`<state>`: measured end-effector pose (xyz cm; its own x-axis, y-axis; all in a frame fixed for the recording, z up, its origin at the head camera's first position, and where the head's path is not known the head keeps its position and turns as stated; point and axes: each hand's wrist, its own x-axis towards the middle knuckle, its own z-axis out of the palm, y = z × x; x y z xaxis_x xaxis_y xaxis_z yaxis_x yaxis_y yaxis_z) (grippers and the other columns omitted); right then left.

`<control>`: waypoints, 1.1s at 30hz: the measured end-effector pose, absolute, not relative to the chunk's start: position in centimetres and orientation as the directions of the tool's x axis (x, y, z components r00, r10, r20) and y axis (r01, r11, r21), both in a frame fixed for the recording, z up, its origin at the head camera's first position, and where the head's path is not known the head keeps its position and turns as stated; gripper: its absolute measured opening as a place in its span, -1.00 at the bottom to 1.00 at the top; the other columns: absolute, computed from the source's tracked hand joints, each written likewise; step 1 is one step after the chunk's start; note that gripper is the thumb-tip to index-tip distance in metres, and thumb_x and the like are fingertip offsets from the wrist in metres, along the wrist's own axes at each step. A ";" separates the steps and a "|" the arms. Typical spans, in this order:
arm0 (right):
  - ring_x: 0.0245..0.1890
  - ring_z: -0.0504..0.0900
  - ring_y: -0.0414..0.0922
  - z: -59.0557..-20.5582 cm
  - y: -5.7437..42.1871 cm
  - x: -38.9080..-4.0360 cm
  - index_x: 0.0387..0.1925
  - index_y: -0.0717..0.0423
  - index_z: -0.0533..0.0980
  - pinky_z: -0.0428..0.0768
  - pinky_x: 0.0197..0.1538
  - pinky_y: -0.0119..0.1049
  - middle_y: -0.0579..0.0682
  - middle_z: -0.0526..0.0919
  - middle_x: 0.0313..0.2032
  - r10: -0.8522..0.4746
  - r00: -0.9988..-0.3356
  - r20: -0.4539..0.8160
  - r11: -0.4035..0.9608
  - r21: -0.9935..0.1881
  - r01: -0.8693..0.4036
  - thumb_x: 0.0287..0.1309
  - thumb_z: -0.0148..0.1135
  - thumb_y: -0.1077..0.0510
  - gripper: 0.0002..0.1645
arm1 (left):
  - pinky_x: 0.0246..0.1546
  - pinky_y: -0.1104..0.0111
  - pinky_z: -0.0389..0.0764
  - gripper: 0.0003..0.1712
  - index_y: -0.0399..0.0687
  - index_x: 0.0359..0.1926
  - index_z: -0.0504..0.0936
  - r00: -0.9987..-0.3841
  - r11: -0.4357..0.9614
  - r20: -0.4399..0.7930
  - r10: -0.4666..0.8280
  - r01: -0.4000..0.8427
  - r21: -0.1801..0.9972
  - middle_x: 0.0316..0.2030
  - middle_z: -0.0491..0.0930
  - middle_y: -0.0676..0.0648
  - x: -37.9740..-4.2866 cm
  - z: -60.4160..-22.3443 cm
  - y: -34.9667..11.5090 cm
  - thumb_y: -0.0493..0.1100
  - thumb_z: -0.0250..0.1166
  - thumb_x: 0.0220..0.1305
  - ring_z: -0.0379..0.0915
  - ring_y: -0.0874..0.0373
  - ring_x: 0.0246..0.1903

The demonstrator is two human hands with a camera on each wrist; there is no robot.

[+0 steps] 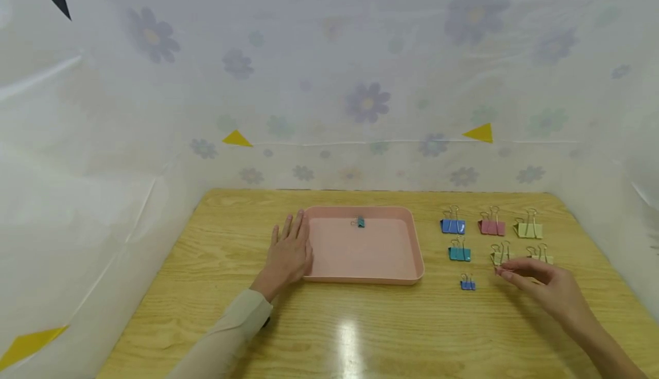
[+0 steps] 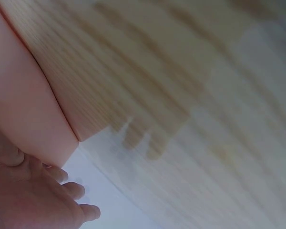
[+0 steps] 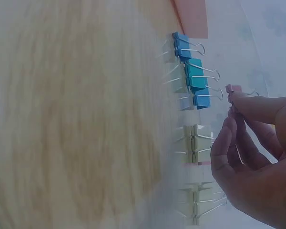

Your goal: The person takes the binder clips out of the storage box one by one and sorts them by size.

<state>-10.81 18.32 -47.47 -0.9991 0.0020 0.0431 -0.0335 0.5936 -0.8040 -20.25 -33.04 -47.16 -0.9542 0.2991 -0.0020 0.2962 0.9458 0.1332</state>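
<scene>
My left hand point(image 1: 289, 253) rests with straight fingers along the left rim of the pink tray point(image 1: 360, 280). In the left wrist view its fingers lie by the tray's wall point(image 2: 33, 86). Inside the tray, near the back, lies a small teal binder clip point(image 1: 361, 223). Over at the right, my right hand point(image 1: 548, 287) pinches a small pink binder clip point(image 3: 234, 89) between thumb and fingertips, just in front of a pale yellow binder clip point(image 1: 500, 258). In the head view the fingers mostly hide the pinched clip.
Right of the tray, binder clips stand in rows: a blue one point(image 1: 453, 227), a red one point(image 1: 492, 228) and a yellow-green one point(image 1: 530, 231) at the back. Nearer are a teal clip point(image 1: 460, 254), another pale yellow clip point(image 1: 543, 259) and a small blue clip point(image 1: 468, 285).
</scene>
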 end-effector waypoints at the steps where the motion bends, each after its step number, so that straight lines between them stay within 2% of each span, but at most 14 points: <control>1: -0.15 0.59 -0.57 -47.6 18.5 -10.8 -0.02 0.17 0.70 0.57 -0.19 -0.59 -0.19 0.80 -0.16 0.008 -0.999 0.043 0.603 -0.797 -0.029 0.37 0.34 0.00 -0.66 | 0.48 -0.23 -0.09 -0.30 -0.25 0.63 -0.07 -0.954 0.945 -0.001 0.300 0.297 0.134 0.63 -0.12 -0.20 -20.2 -47.2 -33.0 -0.08 -0.22 0.63 -0.21 -0.21 0.58; 9: -0.20 0.63 -0.51 -48.6 20.0 -10.8 -0.07 0.30 0.69 0.61 -0.25 -0.54 -0.26 0.79 -0.20 -0.020 -0.999 0.043 0.589 -0.807 -0.046 0.35 0.36 0.17 -0.75 | 0.47 -0.24 -0.07 -0.30 -0.25 0.63 -0.07 -0.955 0.947 0.006 0.297 0.295 0.130 0.62 -0.11 -0.20 -20.3 -47.2 -32.9 -0.08 -0.22 0.63 -0.20 -0.21 0.58; 15: -0.25 0.65 -0.50 -49.3 20.6 -11.0 -0.14 0.23 0.73 0.59 -0.24 -0.58 -0.31 0.76 -0.21 -0.050 -0.998 0.044 0.654 -0.753 -0.066 0.27 0.43 0.17 -0.79 | 0.47 -0.23 -0.07 -0.31 -0.25 0.63 -0.06 -0.956 0.946 0.007 0.294 0.292 0.137 0.63 -0.12 -0.19 -20.2 -47.1 -32.9 -0.08 -0.22 0.63 -0.19 -0.21 0.58; 20: -0.26 0.67 -0.47 -49.5 20.9 -11.0 -0.13 0.23 0.73 0.61 -0.25 -0.56 -0.22 0.78 -0.22 -0.080 -0.996 0.048 0.660 -0.746 -0.089 0.27 0.43 0.19 -0.80 | 0.48 -0.22 -0.08 -0.31 -0.24 0.63 -0.06 -0.957 0.948 0.003 0.291 0.289 0.133 0.63 -0.13 -0.18 -20.2 -47.1 -32.9 -0.08 -0.23 0.63 -0.20 -0.21 0.58; 27: -0.31 0.67 -0.44 -49.6 21.1 -11.4 -0.15 0.18 0.73 0.63 -0.28 -0.49 0.03 0.79 -0.22 -0.105 -0.994 0.033 0.713 -0.695 -0.098 0.28 0.41 0.20 -0.85 | 0.48 -0.22 -0.08 -0.31 -0.24 0.63 -0.06 -0.959 0.949 0.005 0.285 0.283 0.139 0.63 -0.13 -0.18 -20.1 -47.0 -33.0 -0.08 -0.22 0.63 -0.20 -0.21 0.58; 33: -0.30 0.64 -0.48 -49.5 21.2 -11.3 -0.10 0.22 0.72 0.62 -0.26 -0.47 0.13 0.78 -0.16 -0.095 -0.995 -0.029 0.741 -0.669 -0.051 0.30 0.41 0.14 -0.76 | 0.48 -0.23 -0.11 -0.30 -0.22 0.64 -0.10 -0.957 0.948 0.000 0.291 0.288 0.137 0.63 -0.16 -0.17 -20.3 -47.5 -33.0 -0.07 -0.26 0.62 -0.22 -0.20 0.59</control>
